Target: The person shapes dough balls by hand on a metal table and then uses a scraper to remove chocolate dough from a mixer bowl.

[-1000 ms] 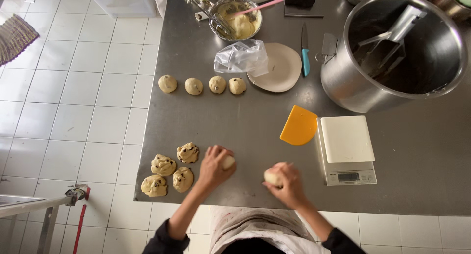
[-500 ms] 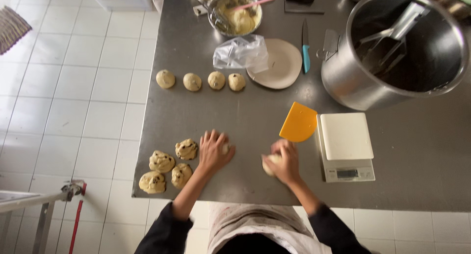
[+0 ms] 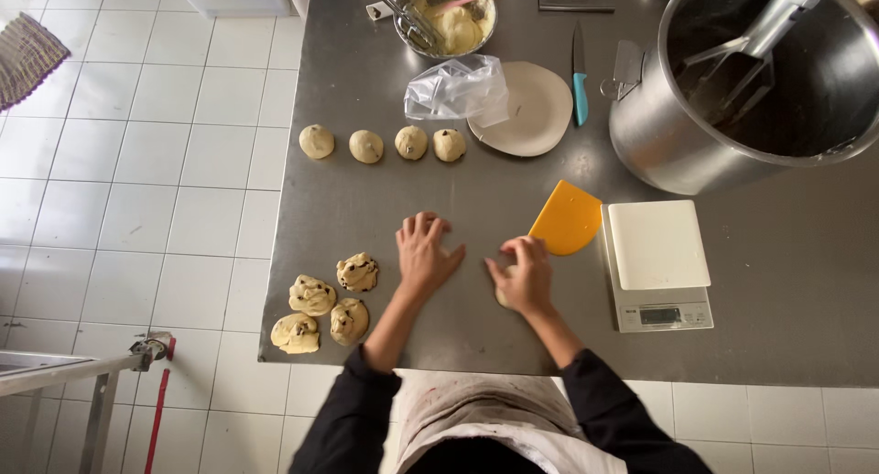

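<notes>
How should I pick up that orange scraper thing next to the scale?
Probably by the straight edge of the orange scraper, the side that points up and away from the person. It lies flat on the steel table, thin as a card, so slide fingertips under that free edge. Its lower rounded edge sits close to the right hand, and the scale crowds the right side.

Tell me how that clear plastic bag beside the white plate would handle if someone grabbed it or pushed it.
The clear plastic bag looks crumpled and puffed up, so it would probably be floppy and collapse in a grip. It seems thin and nearly empty, so likely very light. Resting partly on the white plate and smooth steel table, it would probably slide rather than roll.
</notes>
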